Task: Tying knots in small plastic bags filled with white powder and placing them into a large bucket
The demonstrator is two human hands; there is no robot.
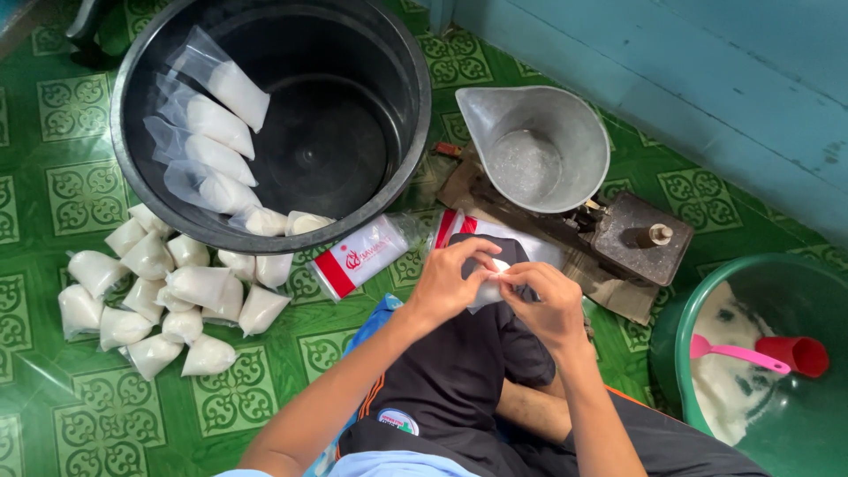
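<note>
My left hand (447, 283) and my right hand (546, 300) meet over my knee and pinch a small clear plastic bag (488, 284) of white grains between the fingertips. Most of the bag is hidden by my fingers. Just beyond my hands lie flat packs of clear bags with red-and-white labels (358, 257). A metal scoop pan (537, 146) sits on a dark balance scale (638, 238) a little past my right hand.
A big black bucket (406, 106) at the top holds several filled bags (216, 124) along its left wall. A heap of tied white bags (159, 296) lies on the green tiled floor at left. A green basin (685, 353) at right holds white grains and a pink-handled red scoop (777, 353). A blue wall runs behind.
</note>
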